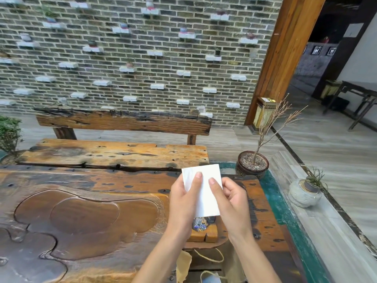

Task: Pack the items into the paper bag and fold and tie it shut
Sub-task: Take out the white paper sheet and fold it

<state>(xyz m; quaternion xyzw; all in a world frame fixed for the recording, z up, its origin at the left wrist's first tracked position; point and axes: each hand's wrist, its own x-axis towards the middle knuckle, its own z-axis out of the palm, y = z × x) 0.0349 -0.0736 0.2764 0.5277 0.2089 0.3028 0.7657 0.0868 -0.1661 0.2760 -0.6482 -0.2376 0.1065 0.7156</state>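
Both of my hands hold a white paper bag [204, 188] upright above the carved wooden table [81, 211]. My left hand [183, 199] grips its left side, thumb on the front. My right hand [230, 203] grips its right side, thumb pressed on the front too. Just below the bag's lower edge, a small shiny wrapped item [200, 223] peeks out between my wrists, over an orange wooden block [206, 234]. A length of pale twine [210, 257] loops near the table's front edge, beside a tan scrap of paper [183, 266].
A wooden bench [114, 154] stands behind the table, in front of a brick wall. A dark pot with a bare twig plant [253, 164] sits at the table's far right corner, and a round stone pot [304, 193] rests on the ledge to the right.
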